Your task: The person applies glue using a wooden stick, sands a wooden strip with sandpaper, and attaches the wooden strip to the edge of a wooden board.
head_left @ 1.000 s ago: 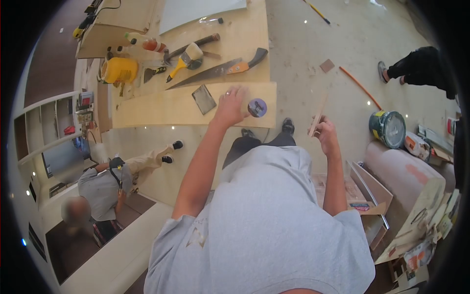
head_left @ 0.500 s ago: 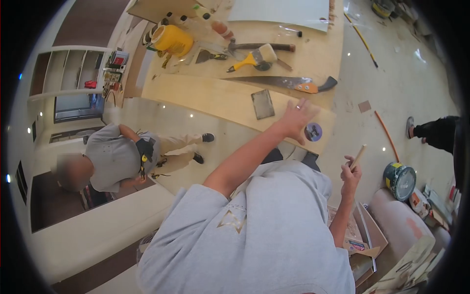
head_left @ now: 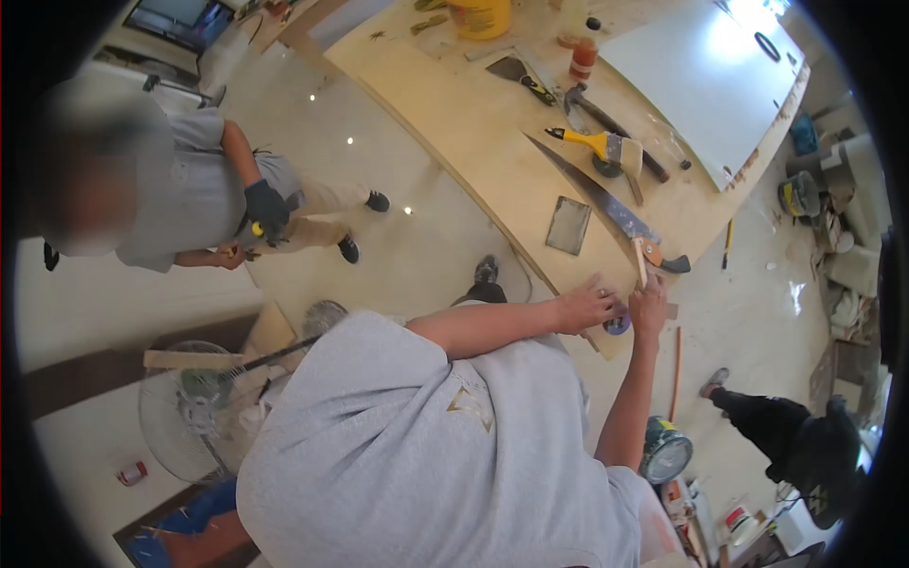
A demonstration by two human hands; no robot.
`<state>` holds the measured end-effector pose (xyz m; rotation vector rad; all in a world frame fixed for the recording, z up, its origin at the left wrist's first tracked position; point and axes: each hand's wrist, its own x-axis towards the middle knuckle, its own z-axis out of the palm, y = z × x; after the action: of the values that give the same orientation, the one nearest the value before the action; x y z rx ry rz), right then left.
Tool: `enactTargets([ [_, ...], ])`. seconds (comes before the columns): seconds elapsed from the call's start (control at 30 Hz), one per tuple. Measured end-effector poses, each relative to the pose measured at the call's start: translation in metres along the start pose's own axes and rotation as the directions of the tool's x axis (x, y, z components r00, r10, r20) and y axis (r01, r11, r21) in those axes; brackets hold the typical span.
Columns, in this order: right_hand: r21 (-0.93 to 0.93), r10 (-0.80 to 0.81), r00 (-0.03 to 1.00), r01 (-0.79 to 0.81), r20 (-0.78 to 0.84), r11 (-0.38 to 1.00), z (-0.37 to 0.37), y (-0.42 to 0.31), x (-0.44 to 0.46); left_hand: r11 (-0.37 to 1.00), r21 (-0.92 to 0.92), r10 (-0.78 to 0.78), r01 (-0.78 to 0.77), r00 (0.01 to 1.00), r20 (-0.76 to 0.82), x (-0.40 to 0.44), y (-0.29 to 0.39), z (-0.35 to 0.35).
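Note:
My left hand [head_left: 589, 305] rests at the near end of the wooden board, fingers bent beside a round purple-labelled item [head_left: 617, 325]; whether it grips anything is unclear. Close to its right, my right hand [head_left: 648, 301] holds a thin wooden strip [head_left: 640, 262] that points up toward the saw handle. The handsaw [head_left: 606, 204] with an orange and black handle lies on the board. A dark rectangular pad [head_left: 568, 225] is left of the saw. Beyond it are a yellow paintbrush [head_left: 597, 144], a hammer [head_left: 615, 128] and a scraper [head_left: 521, 79].
A white sheet [head_left: 705, 90] and a red bottle [head_left: 583, 59] are on the worktable [head_left: 417, 90]. One person [head_left: 204, 189] stands at the left, another [head_left: 786, 431] at the lower right. A fan [head_left: 194, 412] stands lower left, a bucket [head_left: 666, 450] at right.
The view has turned, so the board now slants down to the right. My right hand has come in over the board beside my left hand, still with the wooden strip.

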<state>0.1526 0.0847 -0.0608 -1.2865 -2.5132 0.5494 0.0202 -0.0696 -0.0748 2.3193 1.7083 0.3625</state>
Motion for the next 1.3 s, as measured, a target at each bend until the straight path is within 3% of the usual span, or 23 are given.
enactTargets([
  [0.13, -0.085, 0.129, 0.963, -0.112, 0.238, 0.990, 0.001, -0.022, 0.012, 1.000, -0.026, 0.017, -0.016, 1.000, 0.018, -0.007, -0.005, -0.010],
  [0.3, -0.119, 0.125, 0.970, -0.102, 0.210, 0.988, 0.004, -0.038, 0.012, 0.999, -0.018, 0.037, -0.039, 0.996, -0.076, -0.013, -0.007, 0.005],
  [0.53, -0.116, 0.069, 0.956, -0.037, 0.285, 0.993, 0.014, -0.060, 0.019, 1.000, 0.005, -0.005, 0.005, 1.000, -0.005, -0.033, -0.018, -0.016],
  [0.73, -0.059, -0.021, 0.979, 0.033, 0.202, 0.998, 0.024, -0.057, 0.019, 1.000, -0.001, 0.003, -0.003, 1.000, -0.026, -0.041, -0.021, -0.011],
  [0.83, -0.088, 0.021, 0.961, 0.003, 0.275, 0.996, 0.022, -0.072, 0.025, 0.999, -0.025, -0.022, 0.023, 1.000, 0.001, -0.052, -0.026, -0.028],
  [1.03, -0.092, -0.052, 0.975, 0.073, 0.217, 0.993, 0.031, -0.078, 0.023, 0.997, -0.029, -0.065, 0.065, 0.998, 0.007, -0.061, -0.028, -0.029],
  [1.1, -0.028, 0.006, 0.959, 0.002, 0.282, 1.000, 0.043, -0.068, 0.025, 0.997, -0.032, -0.063, 0.065, 0.997, 0.043, -0.063, -0.032, -0.028],
  [1.17, 0.074, 0.038, 0.979, -0.054, 0.201, 0.996, 0.050, -0.075, 0.023, 0.988, -0.059, -0.141, 0.139, 0.989, -0.034, -0.066, -0.039, -0.007],
  [1.2, 0.031, 0.082, 0.958, -0.094, 0.274, 0.995, 0.055, -0.078, 0.028, 0.978, -0.083, -0.182, 0.189, 0.980, 0.082, -0.066, -0.040, -0.023],
  [1.23, -0.017, 0.164, 0.932, -0.168, 0.322, 0.986, 0.054, -0.088, 0.028, 0.974, -0.155, -0.164, 0.168, 0.986, 0.040, -0.071, -0.044, -0.030],
  [1.27, 0.009, 0.123, 0.950, -0.131, 0.286, 0.991, 0.050, -0.095, 0.024, 0.979, -0.112, -0.170, 0.171, 0.985, 0.020, -0.071, -0.045, -0.036],
  [1.3, 0.028, 0.113, 0.960, -0.124, 0.257, 0.992, 0.048, -0.100, 0.021, 0.977, -0.114, -0.173, 0.183, 0.980, 0.097, -0.067, -0.040, -0.052],
])
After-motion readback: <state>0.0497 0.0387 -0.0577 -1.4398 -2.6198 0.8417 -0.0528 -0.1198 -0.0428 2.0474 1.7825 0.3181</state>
